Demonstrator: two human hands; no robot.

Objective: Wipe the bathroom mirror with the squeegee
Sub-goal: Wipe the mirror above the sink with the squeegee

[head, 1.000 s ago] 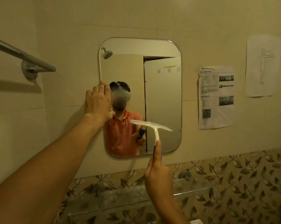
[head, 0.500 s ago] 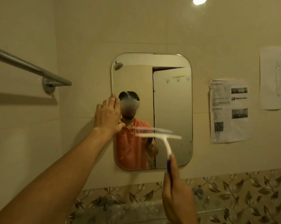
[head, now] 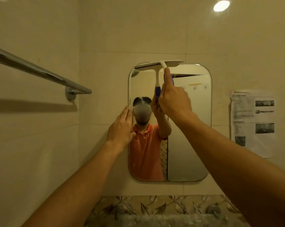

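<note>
A rounded rectangular mirror (head: pixel 190 145) hangs on the beige tiled wall ahead. A white squeegee (head: pixel 172 61) with a blue handle has its blade lying across the mirror's top edge. My right hand (head: pixel 173 99) grips its handle, index finger stretched up along the neck. My left hand (head: pixel 121 126) rests flat with straight fingers on the mirror's left edge, about mid-height. The mirror reflects a person in an orange shirt and both raised arms.
A chrome towel bar (head: pixel 40 71) juts from the left wall near the mirror. Printed paper sheets (head: pixel 253 122) are taped to the wall on the right. A glass shelf (head: pixel 163 218) and leaf-patterned tiles lie below the mirror.
My right hand has lifted the squeegee from the mirror's lower middle up to its top edge. My left hand stays on the left edge. The camera has tilted upward.
</note>
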